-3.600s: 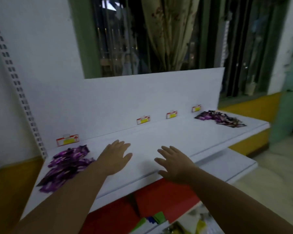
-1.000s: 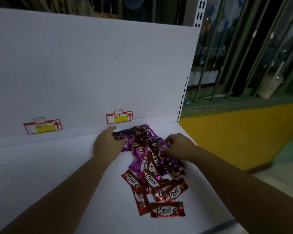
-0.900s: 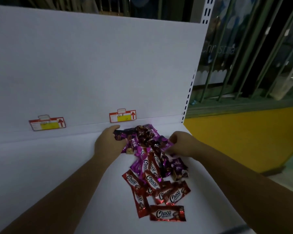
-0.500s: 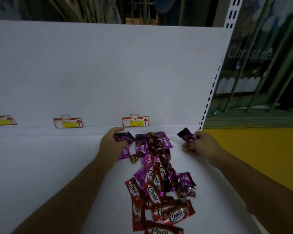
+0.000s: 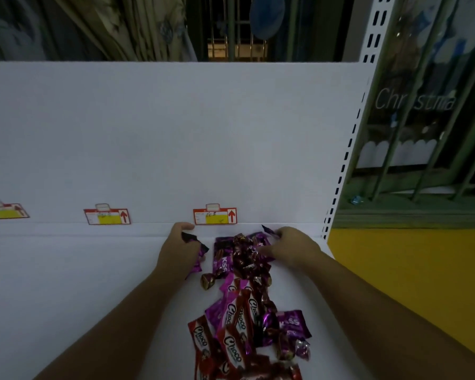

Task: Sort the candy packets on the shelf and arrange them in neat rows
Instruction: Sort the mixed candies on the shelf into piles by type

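Note:
A mixed heap of candy packets (image 5: pixel 244 297) lies on the white shelf (image 5: pixel 80 283) near its right end: red "Choco" bars (image 5: pixel 231 349) at the front, purple "Kiss" packets (image 5: pixel 223 260) and small dark twist-wrapped candies (image 5: pixel 246 256) toward the back. My left hand (image 5: pixel 177 252) rests at the heap's back left and grips purple packets (image 5: pixel 200 253) in curled fingers. My right hand (image 5: pixel 288 245) is at the heap's back right, fingers on the pile, with a dark purple packet (image 5: pixel 268 230) pinched at its fingertips.
Three red and yellow price tags (image 5: pixel 215 215) sit along the foot of the white back panel (image 5: pixel 176 138). The slotted upright (image 5: pixel 340 171) marks the shelf's right end, with a yellow wall (image 5: pixel 409 283) and barred window (image 5: pixel 422 119) beyond. Bare shelf stretches to the left.
My right hand has come back left from the shelf's back right corner onto the heap, still with a purple packet. My left hand stays put, holding packets. The view has tilted slightly.

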A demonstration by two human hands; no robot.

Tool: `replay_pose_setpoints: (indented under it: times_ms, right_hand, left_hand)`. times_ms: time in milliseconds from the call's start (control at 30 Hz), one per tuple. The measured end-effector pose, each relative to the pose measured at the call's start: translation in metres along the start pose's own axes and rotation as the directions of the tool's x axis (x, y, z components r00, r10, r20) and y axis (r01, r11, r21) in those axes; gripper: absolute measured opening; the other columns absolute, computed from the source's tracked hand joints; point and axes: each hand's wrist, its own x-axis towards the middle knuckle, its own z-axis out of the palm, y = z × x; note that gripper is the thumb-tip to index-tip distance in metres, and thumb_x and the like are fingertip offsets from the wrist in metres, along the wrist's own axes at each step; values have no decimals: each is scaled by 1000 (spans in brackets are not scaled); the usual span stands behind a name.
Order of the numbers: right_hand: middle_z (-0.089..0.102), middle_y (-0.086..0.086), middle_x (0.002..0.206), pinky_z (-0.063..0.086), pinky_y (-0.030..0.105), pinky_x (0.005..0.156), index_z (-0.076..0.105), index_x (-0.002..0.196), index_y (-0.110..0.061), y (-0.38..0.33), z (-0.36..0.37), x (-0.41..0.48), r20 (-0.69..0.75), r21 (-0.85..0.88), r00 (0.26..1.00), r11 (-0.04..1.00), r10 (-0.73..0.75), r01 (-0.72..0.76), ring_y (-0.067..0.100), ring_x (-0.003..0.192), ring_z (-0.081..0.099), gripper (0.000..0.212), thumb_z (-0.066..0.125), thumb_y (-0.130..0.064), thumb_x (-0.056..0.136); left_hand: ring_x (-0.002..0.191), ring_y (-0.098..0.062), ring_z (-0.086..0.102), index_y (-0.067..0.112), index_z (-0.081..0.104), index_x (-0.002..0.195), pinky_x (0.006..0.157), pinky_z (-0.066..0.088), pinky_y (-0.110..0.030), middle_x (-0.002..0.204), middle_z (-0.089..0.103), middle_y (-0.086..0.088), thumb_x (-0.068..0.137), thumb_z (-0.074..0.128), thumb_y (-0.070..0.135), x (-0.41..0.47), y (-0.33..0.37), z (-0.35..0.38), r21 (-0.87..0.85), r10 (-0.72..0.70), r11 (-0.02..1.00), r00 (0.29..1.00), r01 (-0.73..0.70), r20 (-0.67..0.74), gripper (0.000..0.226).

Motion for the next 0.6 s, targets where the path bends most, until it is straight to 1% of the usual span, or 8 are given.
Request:
replay_pose_setpoints:
  times_ms: [67,133,233,300,367,433,500,600]
  right_hand:
    - [66,-3,83,53,32,74,63,91,-23,0,0,3,14,22,1000,1000,-22,21,14,77,62,30,68,-45,71]
    - [65,-4,80,53,31,73,63,87,-23,1,3,4,5,16,998,998,-66,66,13,74,62,23,66,-41,73]
    - [65,-5,79,53,33,74,62,86,-25,2,5,5,0,40,997,996,-81,80,14,76,62,18,65,-37,73]
    - [66,-3,81,53,34,75,63,87,-23,5,6,6,-4,63,997,995,-75,75,16,77,62,17,64,-33,74]
    - [65,-4,83,51,31,72,62,90,-24,9,7,6,-21,72,997,994,-76,77,16,79,61,17,62,-32,75]
    - [64,-7,85,46,28,66,59,91,-27,14,10,6,-55,90,996,993,-76,80,15,79,60,16,61,-32,76]
    - [62,-8,81,41,27,60,55,86,-28,19,14,6,-119,156,991,985,-54,72,12,74,58,10,59,-29,77]
    - [63,-3,78,49,36,68,53,82,-27,27,17,5,-220,432,975,899,24,76,17,74,60,11,59,-19,77]
  left_hand:
    - [63,-17,59,23,46,107,54,48,-26,81,59,-6,83,51,8,5,7,2,51,-54,997,998,51,45,29]
    - [74,-22,60,22,49,100,66,49,-31,83,60,-4,80,58,16,9,11,5,180,-56,983,993,36,108,23]
    - [72,-16,59,23,54,82,62,47,-30,75,59,3,72,67,37,10,15,10,360,-20,931,976,-61,216,21]
    - [72,-9,56,27,53,82,57,44,-26,79,57,6,66,72,55,9,18,12,416,-42,907,969,-65,244,38]
    - [70,-7,53,26,51,78,57,44,-24,79,54,6,59,74,63,8,26,12,450,-68,891,958,-67,278,48]
    - [67,-6,52,24,52,73,54,43,-21,75,54,4,59,78,58,9,37,13,480,-124,875,932,-60,342,45]
    - [68,-10,58,16,63,78,55,50,-24,77,61,-1,62,80,45,11,46,16,519,-181,853,903,-53,390,38]
    - [74,-18,65,4,68,88,67,56,-29,83,67,-11,67,79,29,11,49,19,529,-236,849,893,-3,384,35]
